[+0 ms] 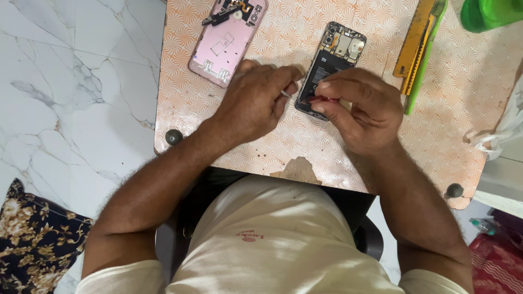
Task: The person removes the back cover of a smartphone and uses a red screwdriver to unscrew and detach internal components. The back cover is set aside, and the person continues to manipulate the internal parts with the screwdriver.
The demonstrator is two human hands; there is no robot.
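An opened smartphone [333, 57] lies face down on the patterned table [452, 109], its battery and circuit board exposed. My right hand [359, 109] pinches a small red-handled tool [322, 100] at the phone's lower end. My left hand [256, 100] rests beside the phone's lower left edge, its fingers curled around something small and pale that I cannot make out. The phone's pink back cover [226, 41] lies inside-up at the table's far left.
A yellow ruler-like tool [415, 43] and a green stick [425, 60] lie at the right. A green container [487, 13] stands at the far right corner. White marble floor [71, 81] lies to the left, a floral cushion [32, 239] below.
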